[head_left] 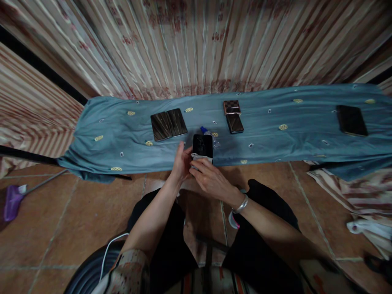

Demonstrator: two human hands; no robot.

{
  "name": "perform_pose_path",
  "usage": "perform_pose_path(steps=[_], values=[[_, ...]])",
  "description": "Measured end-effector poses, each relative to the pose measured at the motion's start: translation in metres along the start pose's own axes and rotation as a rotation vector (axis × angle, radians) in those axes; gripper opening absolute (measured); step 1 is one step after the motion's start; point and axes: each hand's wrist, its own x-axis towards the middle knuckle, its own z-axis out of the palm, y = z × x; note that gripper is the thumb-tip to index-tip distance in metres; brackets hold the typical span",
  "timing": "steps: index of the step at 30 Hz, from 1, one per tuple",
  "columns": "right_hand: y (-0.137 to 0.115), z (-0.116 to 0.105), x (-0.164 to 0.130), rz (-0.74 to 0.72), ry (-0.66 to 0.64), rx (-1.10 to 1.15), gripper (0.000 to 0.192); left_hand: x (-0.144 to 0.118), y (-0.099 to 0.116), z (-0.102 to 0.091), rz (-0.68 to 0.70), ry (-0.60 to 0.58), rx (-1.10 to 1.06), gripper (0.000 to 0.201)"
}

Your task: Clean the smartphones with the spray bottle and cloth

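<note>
A black glossy-faced device [202, 143], with smears on its dark surface, is tilted up at the near edge of the blue cloth. My left hand [182, 163] grips its left side with the thumb raised; the fingers behind it are partly hidden. Across its lower part lies a thin white wipe or sheet [200, 156]. My right hand [210, 179] pinches this white piece with bent fingers. Just beyond the device, a small clear bottle with a blue cap [203, 130] lies on the cloth.
An unfolded dark device [168, 124] rests at left on the blue cloth [266, 143]. A flip phone with a checkered part [233, 116] lies right of centre, and a dark tablet-like device [352, 120] far right. Striped curtains hang behind; a purple broom [14, 202] is on the floor.
</note>
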Motion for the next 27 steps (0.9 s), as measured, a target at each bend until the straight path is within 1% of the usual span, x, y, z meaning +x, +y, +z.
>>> perform_pose_path(steps=[5,9,14,19,23,27], values=[[-0.002,-0.001,-0.003,-0.048,0.013,0.007,0.022,0.000,0.004,-0.001,0.029,0.006,0.002,0.074],[-0.001,-0.001,-0.007,-0.081,0.029,0.040,0.023,0.002,0.005,-0.002,0.083,0.005,0.001,0.075],[0.001,-0.002,-0.012,-0.109,0.029,0.044,0.021,0.003,0.007,-0.003,0.114,-0.009,0.009,0.074],[0.002,-0.004,-0.014,-0.091,0.007,0.044,0.023,0.005,0.005,-0.005,0.139,-0.027,0.024,0.074],[0.003,-0.005,-0.016,-0.084,0.003,0.016,0.022,0.007,0.005,-0.008,0.132,-0.045,0.028,0.074],[0.005,-0.006,-0.018,-0.061,-0.001,0.020,0.024,0.007,0.007,-0.010,0.121,-0.032,0.035,0.074]])
